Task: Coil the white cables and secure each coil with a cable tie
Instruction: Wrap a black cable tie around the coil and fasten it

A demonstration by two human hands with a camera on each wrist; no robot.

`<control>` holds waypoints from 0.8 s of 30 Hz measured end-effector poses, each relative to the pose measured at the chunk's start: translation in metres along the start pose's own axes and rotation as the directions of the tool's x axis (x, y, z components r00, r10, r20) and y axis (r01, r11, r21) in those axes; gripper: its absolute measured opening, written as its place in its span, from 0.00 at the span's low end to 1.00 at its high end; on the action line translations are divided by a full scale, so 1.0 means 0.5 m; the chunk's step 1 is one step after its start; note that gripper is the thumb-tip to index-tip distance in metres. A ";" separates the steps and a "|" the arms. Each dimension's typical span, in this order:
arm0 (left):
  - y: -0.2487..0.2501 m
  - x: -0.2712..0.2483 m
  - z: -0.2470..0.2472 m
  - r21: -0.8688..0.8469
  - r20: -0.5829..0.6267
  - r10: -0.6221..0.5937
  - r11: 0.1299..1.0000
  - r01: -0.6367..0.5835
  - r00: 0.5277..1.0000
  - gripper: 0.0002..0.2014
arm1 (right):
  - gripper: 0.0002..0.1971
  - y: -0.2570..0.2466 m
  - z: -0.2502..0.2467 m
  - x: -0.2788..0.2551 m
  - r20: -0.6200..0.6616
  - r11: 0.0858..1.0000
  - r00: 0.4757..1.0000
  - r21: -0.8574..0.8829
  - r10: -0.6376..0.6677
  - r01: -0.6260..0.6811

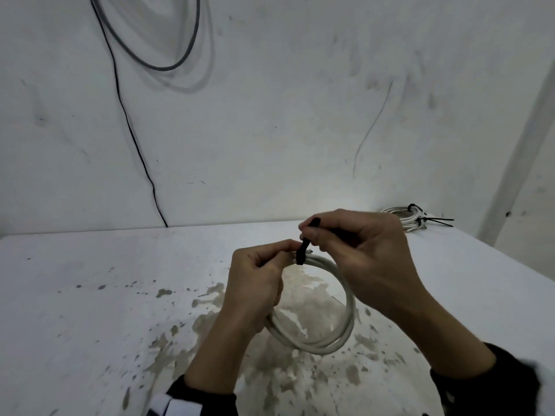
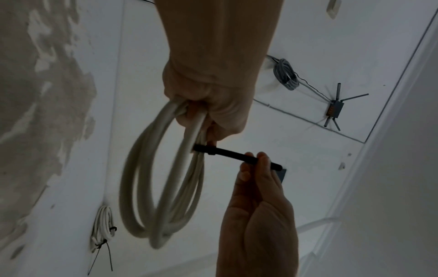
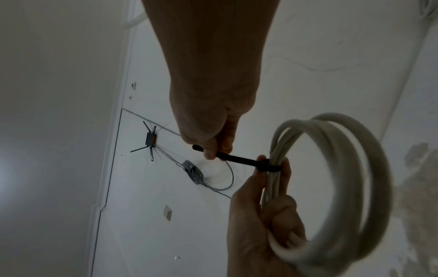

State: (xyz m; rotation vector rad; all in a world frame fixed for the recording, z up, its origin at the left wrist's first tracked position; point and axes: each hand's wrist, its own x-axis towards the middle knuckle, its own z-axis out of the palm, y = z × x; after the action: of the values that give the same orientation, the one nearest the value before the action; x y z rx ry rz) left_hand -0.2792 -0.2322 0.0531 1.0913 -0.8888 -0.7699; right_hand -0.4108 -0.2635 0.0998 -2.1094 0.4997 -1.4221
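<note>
Left hand [image 1: 255,283] is wrapped around the white cable coil [image 1: 345,301], fingers curled round the bundled loops near the top, so the coil hangs in the air above the stained white surface [image 1: 90,295] (not resting on it as far as I can tell). A black cable tie [image 1: 301,253] goes around the loops right by the left fingertips. Right hand [image 1: 357,250] pinches the free tail of that tie between thumb and fingers, tail sticking out away from the coil.

Head view mostly hides the tie behind knuckles. The left wrist view shows it way better: the strap [image 2: 237,155] runs straight from the coil to the right fingertips [image 2: 260,159]. Right wrist view shows the band actually looped around the strands [image 3: 270,169].

Far right at the back of the surface sits a finished coil [image 1: 405,219] with black ties on it, well apart from the hands.
</note>
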 end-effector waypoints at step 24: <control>0.020 -0.011 -0.005 0.249 0.174 0.394 0.869 -0.427 0.903 0.07 | 0.08 -0.028 0.016 0.030 -0.206 0.972 0.978 0.230 0.006 0.042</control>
State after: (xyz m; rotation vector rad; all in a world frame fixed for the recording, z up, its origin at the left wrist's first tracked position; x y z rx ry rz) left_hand -0.2788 -0.2236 0.0607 1.0568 -1.3123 -0.3571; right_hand -0.3977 -0.2594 0.1171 -1.7963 0.3703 -1.6345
